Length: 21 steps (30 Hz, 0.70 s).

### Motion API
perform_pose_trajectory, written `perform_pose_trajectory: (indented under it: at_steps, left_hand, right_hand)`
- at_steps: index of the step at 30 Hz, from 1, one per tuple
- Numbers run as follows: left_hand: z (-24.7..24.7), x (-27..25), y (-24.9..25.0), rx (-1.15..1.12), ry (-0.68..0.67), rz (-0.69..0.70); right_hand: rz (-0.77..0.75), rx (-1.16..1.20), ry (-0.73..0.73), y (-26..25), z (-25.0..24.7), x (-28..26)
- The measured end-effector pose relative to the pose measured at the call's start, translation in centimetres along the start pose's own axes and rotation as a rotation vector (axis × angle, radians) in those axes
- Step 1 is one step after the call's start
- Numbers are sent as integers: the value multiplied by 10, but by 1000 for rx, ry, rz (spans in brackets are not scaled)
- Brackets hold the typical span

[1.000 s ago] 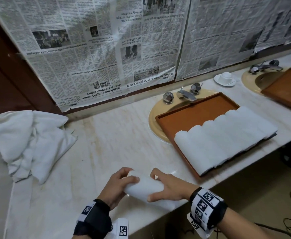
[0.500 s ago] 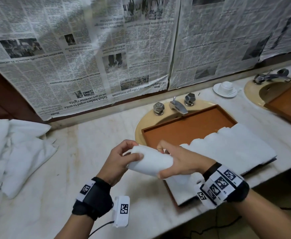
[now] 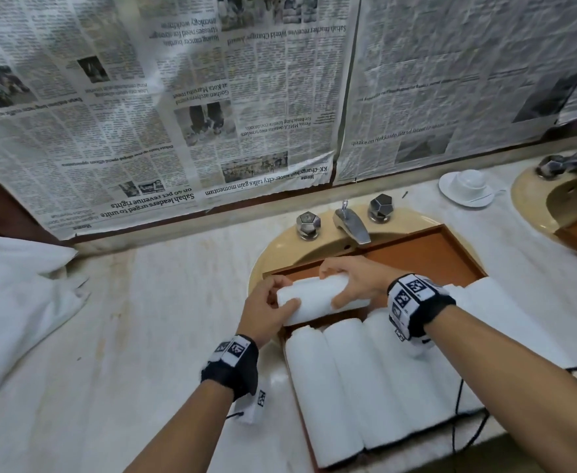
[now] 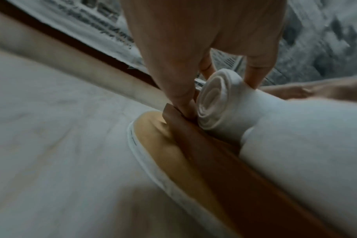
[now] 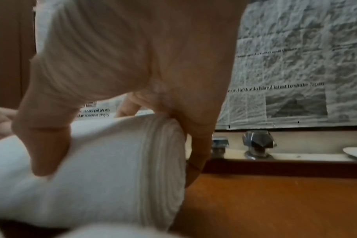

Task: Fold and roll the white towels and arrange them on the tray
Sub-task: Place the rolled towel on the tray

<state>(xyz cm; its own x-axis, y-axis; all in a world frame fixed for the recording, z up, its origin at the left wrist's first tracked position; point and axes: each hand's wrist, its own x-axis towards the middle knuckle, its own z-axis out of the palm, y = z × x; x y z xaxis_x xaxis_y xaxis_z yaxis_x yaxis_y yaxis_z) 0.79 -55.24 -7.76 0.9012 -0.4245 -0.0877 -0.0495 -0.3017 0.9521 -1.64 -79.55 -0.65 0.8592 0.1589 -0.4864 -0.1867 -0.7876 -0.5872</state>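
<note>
While gripped: soft cylindrical towel roll (image 3: pixel 318 298).

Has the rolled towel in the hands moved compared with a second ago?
Yes. The rolled towel has gone from the bare countertop near its front edge, left of the tray, to over the tray's back part, behind the row of rolled towels.

Dim, even indoor light; head view sharp but bowed at edges, both wrist views motion-blurred and noisy.
</note>
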Motion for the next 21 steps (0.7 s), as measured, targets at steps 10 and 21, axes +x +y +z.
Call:
perform_pose_trajectory:
  at_steps: [10,21]
  left_hand:
    - [-4,-5,-9,376,-47,124]
    - [-8,-22,-13,333,-80,44]
  right_hand:
    - [10,-25,-82,7,10,11]
    - [41,-222,-99,7,27,2]
